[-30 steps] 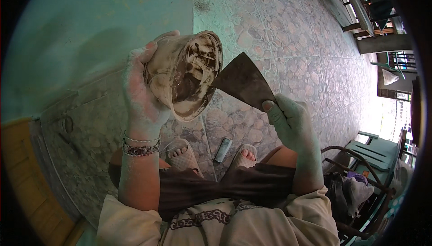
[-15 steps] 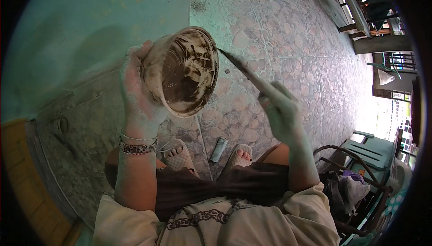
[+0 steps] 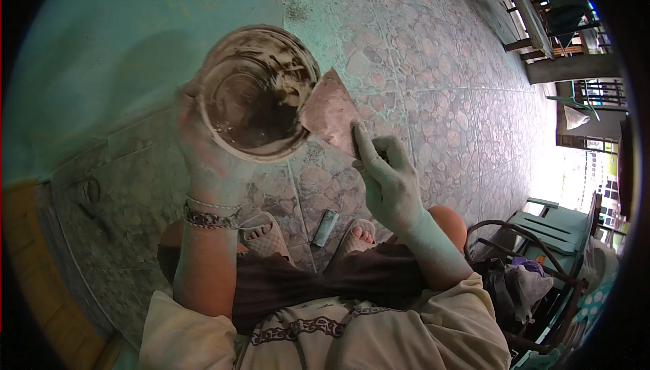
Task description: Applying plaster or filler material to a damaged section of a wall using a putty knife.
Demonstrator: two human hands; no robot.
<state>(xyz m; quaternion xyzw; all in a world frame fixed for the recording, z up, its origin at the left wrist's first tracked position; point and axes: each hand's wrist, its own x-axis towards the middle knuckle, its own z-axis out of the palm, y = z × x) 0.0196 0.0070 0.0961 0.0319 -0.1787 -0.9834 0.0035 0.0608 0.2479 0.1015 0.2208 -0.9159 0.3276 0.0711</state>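
My left hand (image 3: 200, 140), coated in pale dust, grips a round plastic tub (image 3: 220, 133) from its left side. The tub is tipped so that I see into it, with dark, wet-looking smears inside. My right hand (image 3: 386, 177) holds a wide putty knife (image 3: 330, 109) by its handle, fingers closed and thumb side toward the blade. The blade is at the tub's right rim; I cannot tell whether it touches. Below, between my sandalled feet, a small grey rectangular object (image 3: 325, 228) lies on the stone-patterned tiles (image 3: 440, 119).
A teal wall (image 3: 101, 45) with a peeled patch runs along the left, above a yellow panel (image 3: 27, 248). Wooden benches (image 3: 521, 1) stand at the upper right. At the lower right are a pale blue chair (image 3: 552, 228), a curved dark frame and plastic bags (image 3: 527, 289).
The tub has moved up and now faces more toward me. My right hand has shifted leftward, turning the knife from edge-on at half a second ago to show its lighter, smeared face.
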